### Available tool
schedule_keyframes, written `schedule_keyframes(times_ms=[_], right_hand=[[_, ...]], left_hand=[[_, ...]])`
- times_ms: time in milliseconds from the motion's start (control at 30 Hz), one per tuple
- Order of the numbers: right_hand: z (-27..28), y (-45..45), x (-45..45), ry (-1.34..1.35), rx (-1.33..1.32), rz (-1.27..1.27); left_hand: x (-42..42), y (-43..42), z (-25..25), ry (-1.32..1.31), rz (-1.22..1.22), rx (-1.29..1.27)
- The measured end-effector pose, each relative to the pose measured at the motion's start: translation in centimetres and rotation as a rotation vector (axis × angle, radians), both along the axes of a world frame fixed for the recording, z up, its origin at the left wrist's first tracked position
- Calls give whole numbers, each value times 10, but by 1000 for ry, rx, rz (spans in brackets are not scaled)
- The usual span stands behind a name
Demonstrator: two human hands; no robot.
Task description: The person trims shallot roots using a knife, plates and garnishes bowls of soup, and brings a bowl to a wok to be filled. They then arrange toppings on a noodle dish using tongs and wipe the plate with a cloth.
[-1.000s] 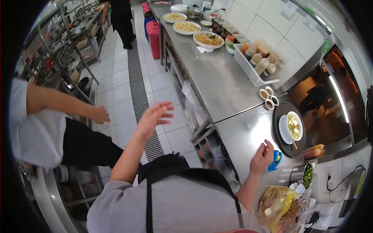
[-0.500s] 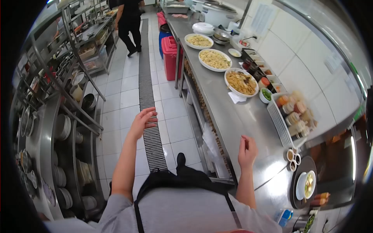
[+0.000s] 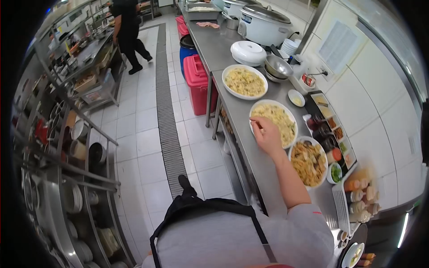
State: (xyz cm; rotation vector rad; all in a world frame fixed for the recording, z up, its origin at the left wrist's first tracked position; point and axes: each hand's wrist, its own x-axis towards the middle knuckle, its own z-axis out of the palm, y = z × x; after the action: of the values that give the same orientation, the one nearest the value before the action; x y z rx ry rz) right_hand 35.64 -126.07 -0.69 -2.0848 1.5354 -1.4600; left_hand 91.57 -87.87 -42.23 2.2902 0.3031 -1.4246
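My right hand (image 3: 267, 135) is over the counter's near edge, in front of the middle white oval dish (image 3: 290, 117) of pale yellow food that looks like fried rice. Its fingers are curled in and nothing shows in them. Part of that dish's near rim is hidden behind the hand; I cannot tell whether they touch. Beyond stands a similar oval dish (image 3: 245, 83) of yellow food. Nearer to me, beside my forearm, is a white dish of brown noodles (image 3: 308, 161). My left hand is out of view.
The steel counter (image 3: 217, 64) runs along my right, with a lidded white dish (image 3: 248, 52), metal bowls (image 3: 279, 67) and a basket of bottles (image 3: 342, 210). A red bin (image 3: 201, 85) stands beside it. Left are steel shelves (image 3: 82, 169). A person in black (image 3: 127, 35) is ahead in the aisle.
The view has moved forward along the counter, bringing the dishes closer. My right hand has come level with the middle dish. My left hand, earlier open over the aisle, has left view.
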Motion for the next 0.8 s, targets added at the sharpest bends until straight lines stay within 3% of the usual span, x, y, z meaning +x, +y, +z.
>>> schedule_keyframes(times_ms=[133,200,233,267,300,333,367,400,433,467,533,600,633,733,800], right_hand=[[4,-99,9,93,-13,-84],[4,-158,10,135,3,-191],[5,-173,6,135,12,-219],[2,-183,4,94,32,-273],[-2,-191,1,51,50,-328],[-5,-198,-3,41,69,-361],[-8,-204,-7,-108,164,-393],[-12,-212,-12,-261,250,-420],[-21,-223,-20,-454,293,-364],[-22,-239,-19,-468,299,-386],[-12,-270,-15,-898,333,-371],[-14,-301,-6,-1038,342,-315],[-15,-323,2,-1235,284,-245],[-31,-384,36,-1650,215,-164],[-59,-426,50,-1746,253,-357]], left_hand=[[55,-176,-18,-37,-5,-210],[81,-363,-4,10,30,-652],[93,-441,-9,-154,-248,-637],[53,-547,84,-351,-503,-597],[40,-640,90,-426,-563,-780],[16,-729,116,-308,-709,-981],[-47,-795,184,-343,-865,-1088],[-110,-850,236,-165,-856,-1110],[-172,-891,272,-39,-878,-1201],[-229,-921,302,65,-995,-1267],[-326,-950,346,387,-1212,-1231],[-406,-982,318,691,-1150,-1111],[-434,-987,321,786,-1108,-974],[-499,-1011,318,807,-1041,-807],[-525,-1042,310,817,-1164,-806]])
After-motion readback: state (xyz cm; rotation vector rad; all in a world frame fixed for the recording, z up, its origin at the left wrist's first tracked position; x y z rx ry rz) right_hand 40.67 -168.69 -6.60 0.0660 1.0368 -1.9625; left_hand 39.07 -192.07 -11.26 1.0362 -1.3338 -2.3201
